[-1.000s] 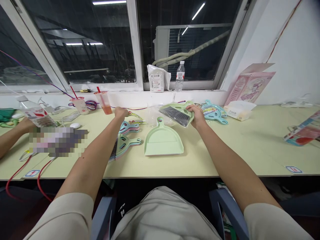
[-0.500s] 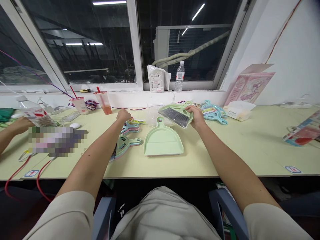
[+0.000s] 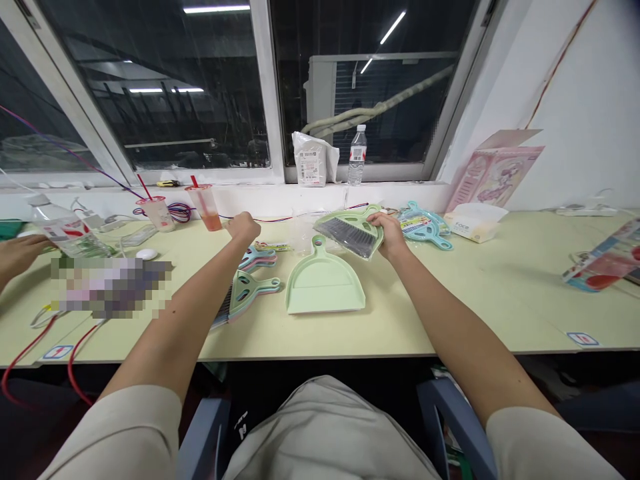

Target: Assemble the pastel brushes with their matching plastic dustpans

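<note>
My right hand [image 3: 389, 233] holds a bagged green brush with dark bristles [image 3: 350, 233] by its edge, tilted above the table. Below it, a green dustpan [image 3: 325, 283] lies with its handle pointing away. To the left, my left hand [image 3: 243, 230] is over the back of the table, fingers curled; whether it holds anything is hidden. Under and beside that forearm are stacked green brushes [image 3: 250, 288] and a smaller stack of blue and pink pieces [image 3: 260, 259]. Blue bagged pieces [image 3: 425, 225] lie beyond my right hand.
Two cups with red straws [image 3: 205, 208] and a cable coil stand at the back left. Another person's hand [image 3: 23, 257] is by a large bottle [image 3: 70, 230] at far left. A white carton [image 3: 475, 223] and a pink box [image 3: 495, 173] are at the back right.
The other person's hand at far left has drawn back to the left. My hands and the bagged brush have hardly moved; the whole view has shifted slightly.
</note>
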The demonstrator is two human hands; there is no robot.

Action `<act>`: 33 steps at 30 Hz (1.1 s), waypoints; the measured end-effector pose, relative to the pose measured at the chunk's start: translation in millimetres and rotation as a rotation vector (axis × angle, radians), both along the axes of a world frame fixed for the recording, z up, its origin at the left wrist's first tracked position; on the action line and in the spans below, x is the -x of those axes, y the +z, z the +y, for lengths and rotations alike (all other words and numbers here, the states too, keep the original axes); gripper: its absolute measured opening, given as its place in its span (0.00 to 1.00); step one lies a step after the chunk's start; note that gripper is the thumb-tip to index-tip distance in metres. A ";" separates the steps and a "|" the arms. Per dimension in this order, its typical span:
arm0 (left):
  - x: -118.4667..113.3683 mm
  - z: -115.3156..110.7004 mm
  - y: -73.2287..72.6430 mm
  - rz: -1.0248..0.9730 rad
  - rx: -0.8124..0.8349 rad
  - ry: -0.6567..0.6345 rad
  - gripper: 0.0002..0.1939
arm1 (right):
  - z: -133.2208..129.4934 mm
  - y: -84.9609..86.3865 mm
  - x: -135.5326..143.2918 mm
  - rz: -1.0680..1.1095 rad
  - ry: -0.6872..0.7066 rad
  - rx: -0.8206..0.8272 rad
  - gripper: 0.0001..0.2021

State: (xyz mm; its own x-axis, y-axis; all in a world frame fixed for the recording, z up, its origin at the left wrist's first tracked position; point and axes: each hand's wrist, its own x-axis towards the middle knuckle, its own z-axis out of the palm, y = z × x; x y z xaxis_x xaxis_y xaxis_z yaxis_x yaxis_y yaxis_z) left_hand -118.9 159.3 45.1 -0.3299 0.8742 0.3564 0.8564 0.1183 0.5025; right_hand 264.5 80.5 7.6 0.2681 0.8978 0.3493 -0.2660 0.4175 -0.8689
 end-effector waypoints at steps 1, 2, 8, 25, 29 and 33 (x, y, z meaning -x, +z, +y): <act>-4.3 -6.9 6.6 0.032 -0.044 0.014 0.10 | -1.0 1.0 1.0 0.006 0.007 -0.001 0.05; -10.5 -16.8 13.7 0.053 -0.107 -0.001 0.07 | -2.4 2.2 2.4 0.009 0.015 -0.005 0.05; -78.8 -122.2 50.3 0.147 -0.656 -0.672 0.09 | -17.8 10.4 21.4 -0.057 0.093 -0.045 0.08; -122.4 -162.0 -17.4 0.715 -0.566 -0.837 0.15 | -8.0 3.2 13.7 -0.011 0.005 -0.062 0.07; -125.3 -163.2 -17.8 0.673 -0.614 -0.804 0.17 | -8.2 2.1 17.3 -0.030 0.035 -0.041 0.07; -106.9 -150.4 -1.8 0.596 -0.533 -0.544 0.16 | -6.5 0.9 18.0 -0.003 0.039 -0.044 0.07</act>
State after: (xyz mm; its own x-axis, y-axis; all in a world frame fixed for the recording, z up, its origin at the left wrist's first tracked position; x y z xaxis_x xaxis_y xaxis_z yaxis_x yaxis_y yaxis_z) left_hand -12.0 8.8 43.3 0.4356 0.5292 0.7282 0.8586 -0.4873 -0.1594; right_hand 246.5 74.0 8.6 0.2319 0.8913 0.3897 -0.2808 0.4449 -0.8504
